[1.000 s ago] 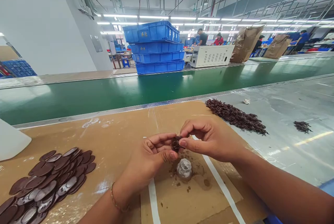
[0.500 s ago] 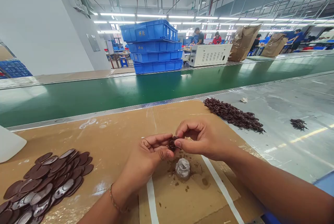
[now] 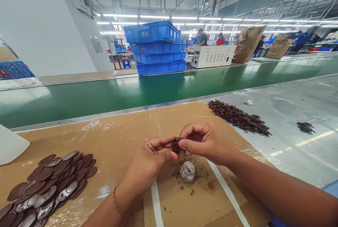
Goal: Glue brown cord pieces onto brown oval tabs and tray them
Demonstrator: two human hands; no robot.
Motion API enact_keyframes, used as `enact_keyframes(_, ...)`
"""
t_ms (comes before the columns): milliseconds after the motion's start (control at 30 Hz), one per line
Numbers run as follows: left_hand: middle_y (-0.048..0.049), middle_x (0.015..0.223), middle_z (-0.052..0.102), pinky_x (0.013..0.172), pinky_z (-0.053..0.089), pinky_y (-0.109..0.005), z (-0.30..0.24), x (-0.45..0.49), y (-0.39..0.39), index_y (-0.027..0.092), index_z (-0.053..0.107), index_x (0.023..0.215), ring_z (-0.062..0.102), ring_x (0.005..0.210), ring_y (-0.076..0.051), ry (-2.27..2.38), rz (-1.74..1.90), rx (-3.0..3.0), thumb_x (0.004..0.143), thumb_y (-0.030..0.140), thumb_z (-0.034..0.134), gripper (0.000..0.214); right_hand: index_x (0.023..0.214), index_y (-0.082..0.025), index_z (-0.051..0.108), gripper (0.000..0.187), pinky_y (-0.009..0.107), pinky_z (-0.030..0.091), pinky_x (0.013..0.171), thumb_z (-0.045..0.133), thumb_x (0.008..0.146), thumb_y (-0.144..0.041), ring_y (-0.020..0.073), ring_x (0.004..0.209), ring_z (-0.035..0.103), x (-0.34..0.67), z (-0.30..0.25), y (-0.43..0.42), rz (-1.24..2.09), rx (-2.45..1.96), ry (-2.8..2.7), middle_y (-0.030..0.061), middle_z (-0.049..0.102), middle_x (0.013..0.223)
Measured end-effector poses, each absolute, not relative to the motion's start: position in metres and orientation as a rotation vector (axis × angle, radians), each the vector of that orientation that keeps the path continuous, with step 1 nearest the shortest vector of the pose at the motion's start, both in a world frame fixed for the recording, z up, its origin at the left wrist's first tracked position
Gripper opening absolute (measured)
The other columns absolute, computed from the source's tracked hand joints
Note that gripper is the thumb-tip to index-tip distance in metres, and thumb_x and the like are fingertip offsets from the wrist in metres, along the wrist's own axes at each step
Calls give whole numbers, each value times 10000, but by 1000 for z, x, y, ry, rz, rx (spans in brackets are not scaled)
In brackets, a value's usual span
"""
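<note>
Dark brown curled piece (image 3: 176,146): small, held in the air above the mat between both hands; fingers hide part of it, so its exact form cannot be told.
Left hand (image 3: 149,160): closed in a grasp, thumb and fingertips on the piece from the left.
Right hand (image 3: 206,142): thumb and forefinger pinch the piece from the right; remaining fingers curl loosely.
Beaded bracelet (image 3: 116,202): thin band on the left wrist.
Clear glass jar (image 3: 187,172): upright, smeared, just below the hands and apart from them, amid brown stains.
Cardboard mat (image 3: 87,139): brown work surface, crossed by white tape strips (image 3: 155,202).
Oval discs (image 3: 60,188): overlapping pile by the left side of the mat, dark brown, some silvery.
Dark brown strands (image 3: 237,118): long heap beyond the mat's right edge, on a grey metal bench top (image 3: 290,156); a smaller heap (image 3: 305,127) lies further right.
Green conveyor belt (image 3: 132,94): runs across behind the bench.
Blue plastic crates (image 3: 154,48): stacked four high beyond the belt, beside a white vented cabinet (image 3: 213,56).
Co-workers (image 3: 202,36): standing far off.
</note>
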State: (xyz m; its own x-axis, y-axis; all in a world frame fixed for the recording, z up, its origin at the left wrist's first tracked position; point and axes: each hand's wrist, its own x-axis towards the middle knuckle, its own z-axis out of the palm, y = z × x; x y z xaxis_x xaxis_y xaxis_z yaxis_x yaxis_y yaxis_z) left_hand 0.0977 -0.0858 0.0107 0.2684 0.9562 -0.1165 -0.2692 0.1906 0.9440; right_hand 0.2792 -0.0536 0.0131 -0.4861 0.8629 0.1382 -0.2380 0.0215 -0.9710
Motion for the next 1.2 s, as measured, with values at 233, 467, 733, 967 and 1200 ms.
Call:
enact_keyframes(233, -59, 939, 742, 787, 534, -214, 10, 98, -86, 191, 755, 936, 685, 811, -143, 854, 1053, 993, 582, 237, 879, 378, 727, -134, 600, 241, 245, 505, 584, 789, 694, -279, 119, 617, 624, 281, 11, -53, 1548, -668, -1507, 13, 631, 700)
enact_keyframes(467, -37, 859, 747, 740, 533, -186, 14, 97, -86, 202, 773, 803, 675, 762, -130, 852, 1068, 1021, 583, 213, 862, 237, 738, -136, 621, 230, 207, 504, 616, 790, 701, -288, 95, 673, 609, 279, 14, -58, 1531, -704, -1503, 22, 648, 762)
enact_keyframes(733, -3, 687, 708, 727, 512, -178, 21, 97, -87, 185, 756, 650, 633, 723, -126, 930, 1043, 1148, 612, 115, 780, 83, 775, -158, 678, 200, 227, 497, 644, 773, 732, -329, 112, 702, 592, 282, 16, -60, 1471, -741, -1634, 30, 654, 777)
enact_keyframes(967, -13, 718, 727, 718, 511, -172, 16, 96, -85, 213, 783, 779, 640, 710, -117, 908, 1049, 1134, 658, 128, 759, 149, 787, -149, 665, 224, 243, 539, 669, 804, 697, -300, 117, 701, 633, 279, 15, -60, 1645, -714, -1463, 12, 657, 764)
enact_keyframes(1200, -25, 855, 739, 774, 531, -221, 13, 94, -85, 226, 780, 867, 661, 785, -145, 939, 1057, 1141, 679, 233, 807, 189, 823, -146, 646, 205, 213, 537, 686, 767, 749, -295, 98, 698, 657, 276, 20, -59, 1680, -661, -1427, 8, 693, 758)
